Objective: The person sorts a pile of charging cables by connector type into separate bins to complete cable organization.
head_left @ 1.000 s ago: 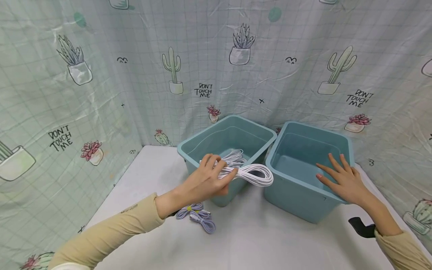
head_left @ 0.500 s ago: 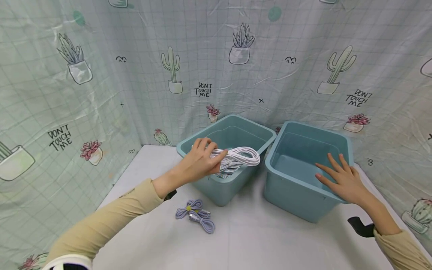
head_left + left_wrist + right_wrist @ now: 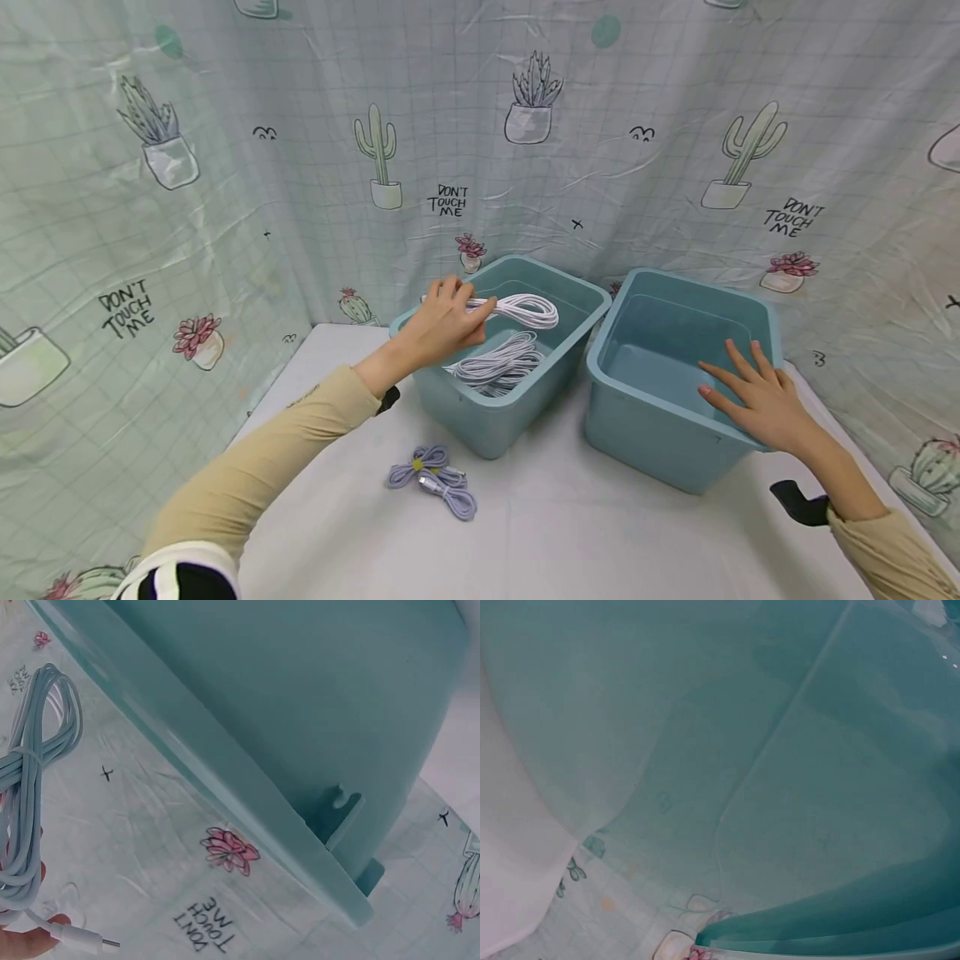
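My left hand [image 3: 444,321] grips a coiled white cable [image 3: 528,310] above the left blue-green bin [image 3: 480,423]. Its loops stick out to the right of the fingers. In the left wrist view, the same cable [image 3: 28,787] shows a tie round its middle and a white plug with a metal tip [image 3: 86,940]. Below the hand, more white cables [image 3: 497,365] lie coiled inside that bin. With fingers spread, my right hand [image 3: 767,404] lies over the near right rim of the right blue-green bin [image 3: 652,437]. The right wrist view shows bin wall, no fingers.
Bundled lilac cables [image 3: 431,479], with a yellow piece among them, lie on the white table [image 3: 570,542] in front of the left bin. The two bins stand side by side. A cactus-print curtain [image 3: 450,108] hangs behind and at both sides.
My left hand has moved up and away from me, carrying the white cable from the near rim to above the left bin. My right hand stays in place.
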Demonstrator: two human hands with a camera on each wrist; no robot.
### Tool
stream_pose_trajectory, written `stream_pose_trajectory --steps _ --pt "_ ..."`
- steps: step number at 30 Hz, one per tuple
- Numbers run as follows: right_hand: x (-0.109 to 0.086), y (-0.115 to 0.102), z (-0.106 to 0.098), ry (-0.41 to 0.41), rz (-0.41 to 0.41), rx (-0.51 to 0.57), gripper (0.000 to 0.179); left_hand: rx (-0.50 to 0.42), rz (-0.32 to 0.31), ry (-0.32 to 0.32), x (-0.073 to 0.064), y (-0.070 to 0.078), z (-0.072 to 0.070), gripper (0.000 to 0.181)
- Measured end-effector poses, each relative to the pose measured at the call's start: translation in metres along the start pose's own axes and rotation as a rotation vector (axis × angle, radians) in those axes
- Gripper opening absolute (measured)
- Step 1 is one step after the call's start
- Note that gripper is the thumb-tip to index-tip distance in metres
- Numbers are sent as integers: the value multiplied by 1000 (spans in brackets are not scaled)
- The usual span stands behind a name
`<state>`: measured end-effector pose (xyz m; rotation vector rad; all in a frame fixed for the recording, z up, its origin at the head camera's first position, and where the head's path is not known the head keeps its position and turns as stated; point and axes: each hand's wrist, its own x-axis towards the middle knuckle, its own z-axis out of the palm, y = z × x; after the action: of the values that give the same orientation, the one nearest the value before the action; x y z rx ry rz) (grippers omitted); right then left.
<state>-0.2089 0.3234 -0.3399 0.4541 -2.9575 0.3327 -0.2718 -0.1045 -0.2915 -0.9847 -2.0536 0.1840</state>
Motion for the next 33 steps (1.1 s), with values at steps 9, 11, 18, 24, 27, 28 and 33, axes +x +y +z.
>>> stream_pose_trajectory --steps 9,11,18,24,27,28,33 --pt "1 -1 -1 0 66 -24 66 -13 -43 -62 8 -13 14 26" --pt "1 -2 -1 -5 77 -24 66 -12 -48 -86 10 -16 17 26" --pt "1 -1 0 -14 91 -20 65 0 -63 -169 16 -21 27 26" --pt "2 0 2 -11 93 -18 65 6 -63 -204 21 -22 36 24" --pt "1 0 3 -9 93 -17 65 29 -47 -184 25 -22 40 20" --pt "1 0 3 -9 93 -18 65 37 -44 -183 26 -22 41 19" --pt "1 0 2 -11 96 -16 64 79 -31 -196 31 -19 44 17"
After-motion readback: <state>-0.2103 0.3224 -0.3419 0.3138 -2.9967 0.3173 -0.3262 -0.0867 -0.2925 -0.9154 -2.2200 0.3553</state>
